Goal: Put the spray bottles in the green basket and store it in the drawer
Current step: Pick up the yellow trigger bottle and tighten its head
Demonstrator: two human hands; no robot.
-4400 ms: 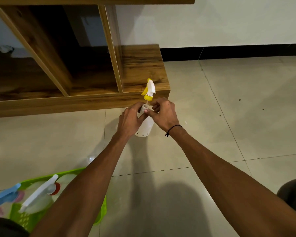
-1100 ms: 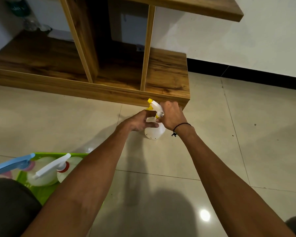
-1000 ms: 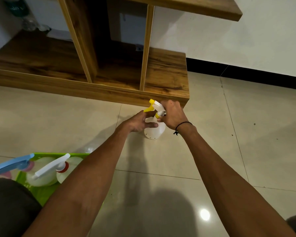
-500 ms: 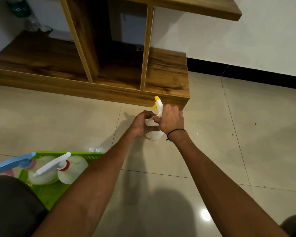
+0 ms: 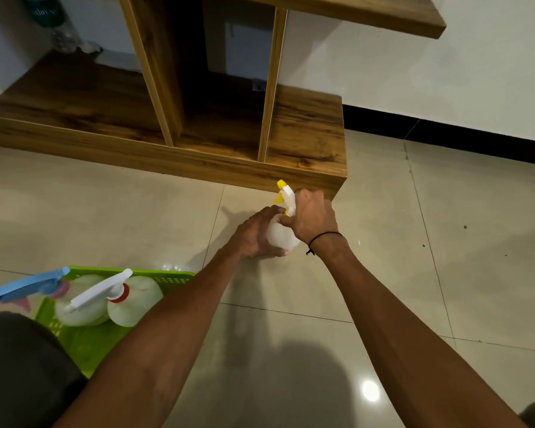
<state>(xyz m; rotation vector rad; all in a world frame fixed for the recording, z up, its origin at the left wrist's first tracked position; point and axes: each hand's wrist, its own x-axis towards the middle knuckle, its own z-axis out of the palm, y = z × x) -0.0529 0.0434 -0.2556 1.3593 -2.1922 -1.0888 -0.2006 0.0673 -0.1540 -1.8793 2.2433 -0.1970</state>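
Note:
A white spray bottle with a yellow nozzle point(image 5: 281, 234) stands on the tiled floor in front of the wooden shelf unit. My left hand point(image 5: 254, 234) wraps its round body. My right hand point(image 5: 311, 219) grips its neck and spray head from the right. At lower left the green basket point(image 5: 90, 341) holds two pale bottles: one with a white trigger and red collar point(image 5: 118, 299), one with a blue and pink trigger point(image 5: 28, 287). No drawer is in view.
The low wooden shelf unit point(image 5: 198, 156) with upright dividers runs across the back, its corner just behind the held bottle. A bottle point(image 5: 54, 23) stands on the shelf at far left. My dark-clothed knee point(image 5: 22, 375) covers part of the basket.
Both hands have stayed on the yellow-nozzle bottle. The spray head has been turned between frames, and my left hand has slid further around the bottle's body.

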